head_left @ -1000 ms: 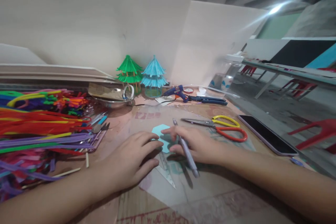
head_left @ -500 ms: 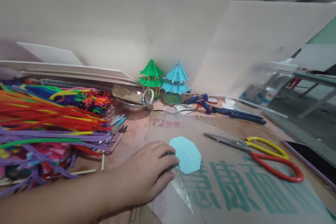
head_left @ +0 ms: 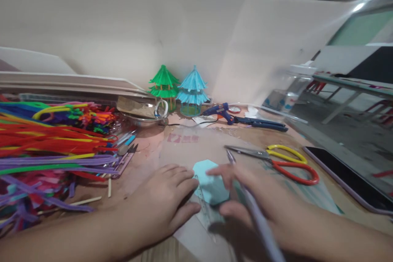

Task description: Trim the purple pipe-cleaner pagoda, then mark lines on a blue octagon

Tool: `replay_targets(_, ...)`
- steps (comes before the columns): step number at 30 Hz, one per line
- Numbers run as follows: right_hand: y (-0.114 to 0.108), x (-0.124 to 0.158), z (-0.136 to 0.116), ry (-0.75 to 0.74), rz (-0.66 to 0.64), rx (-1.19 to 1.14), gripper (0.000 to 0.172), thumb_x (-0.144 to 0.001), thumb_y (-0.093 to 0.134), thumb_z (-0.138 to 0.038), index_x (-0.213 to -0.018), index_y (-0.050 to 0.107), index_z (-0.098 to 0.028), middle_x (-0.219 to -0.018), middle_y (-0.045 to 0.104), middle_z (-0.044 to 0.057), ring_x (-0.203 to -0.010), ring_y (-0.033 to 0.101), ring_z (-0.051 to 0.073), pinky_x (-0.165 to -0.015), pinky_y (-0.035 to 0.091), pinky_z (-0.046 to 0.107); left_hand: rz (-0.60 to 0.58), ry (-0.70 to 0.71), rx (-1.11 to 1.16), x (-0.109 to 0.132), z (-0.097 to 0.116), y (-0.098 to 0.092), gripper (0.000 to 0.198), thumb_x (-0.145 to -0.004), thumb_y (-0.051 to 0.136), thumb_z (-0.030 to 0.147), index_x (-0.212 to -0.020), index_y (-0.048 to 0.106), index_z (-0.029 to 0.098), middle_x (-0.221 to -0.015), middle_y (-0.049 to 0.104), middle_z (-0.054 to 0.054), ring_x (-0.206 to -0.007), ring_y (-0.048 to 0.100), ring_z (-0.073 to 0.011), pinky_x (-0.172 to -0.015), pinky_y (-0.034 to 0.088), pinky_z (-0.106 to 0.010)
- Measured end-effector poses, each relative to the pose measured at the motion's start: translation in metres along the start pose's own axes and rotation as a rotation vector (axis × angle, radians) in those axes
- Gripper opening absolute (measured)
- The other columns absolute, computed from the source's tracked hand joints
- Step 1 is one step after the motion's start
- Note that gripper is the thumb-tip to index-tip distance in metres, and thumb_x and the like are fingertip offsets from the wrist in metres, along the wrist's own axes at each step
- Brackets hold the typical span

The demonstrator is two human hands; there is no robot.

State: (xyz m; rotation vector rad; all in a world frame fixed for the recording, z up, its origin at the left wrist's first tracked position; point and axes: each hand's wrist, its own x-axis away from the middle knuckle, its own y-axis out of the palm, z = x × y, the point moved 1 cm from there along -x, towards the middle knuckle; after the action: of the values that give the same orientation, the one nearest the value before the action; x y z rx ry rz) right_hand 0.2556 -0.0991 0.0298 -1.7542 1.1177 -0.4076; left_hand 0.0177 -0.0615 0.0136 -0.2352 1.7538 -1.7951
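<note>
A pale blue octagonal piece of paper [head_left: 211, 176] lies on a translucent printed sheet [head_left: 199, 241]. My left hand [head_left: 166, 196] rests palm down at the paper's left edge, fingers extended and thumb apart. Under its fingertips lies a clear ruler [head_left: 205, 204] with tick marks, partly over the paper; its full shape is hidden. My right hand [head_left: 254, 188], slightly blurred, holds a pen [head_left: 258, 217] with a greyish-purple barrel, its slim end pointing away from me. The right index finger reaches over the paper's upper part.
Scissors [head_left: 278, 161] with yellow and red handles lie beyond my right hand, a phone [head_left: 346, 178] further right. Colourful pipe cleaners [head_left: 55, 139] fill the left side. At the back stand green [head_left: 164, 86] and blue [head_left: 193, 90] pavilion models, near a glue gun [head_left: 219, 111].
My right hand has come into view from the right with the pen, over the paper's right side. The view has turned slightly right; my left hand stays at the paper's left edge.
</note>
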Motion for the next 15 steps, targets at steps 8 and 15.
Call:
replay_targets(8,0.009,-0.022,0.008,0.01,-0.138,0.118,0.036,-0.084,0.078,-0.036,-0.105,0.055,-0.016,-0.115,0.066,0.019,-0.106,0.062,0.032,-0.088,0.052,0.047,-0.009,0.092,-0.003,-0.004,-0.004,-0.002,0.034,-0.097,0.06,0.043,-0.12,0.062,0.018,-0.11,0.071,-0.011,-0.102,0.067,-0.0289,-0.091,0.056,-0.045)
replay_targets(15,0.006,-0.028,0.022,-0.063,-0.211,-0.131,0.038,-0.084,0.079,-0.033,-0.109,0.053,-0.019,-0.132,0.062,0.018,-0.115,0.061,0.028,-0.094,0.051,0.042,0.051,0.003,-0.005,-0.014,-0.025,0.009,0.025,-0.102,0.052,0.037,-0.113,0.066,0.019,-0.104,0.072,-0.008,-0.094,0.068,-0.0237,-0.082,0.056,-0.038)
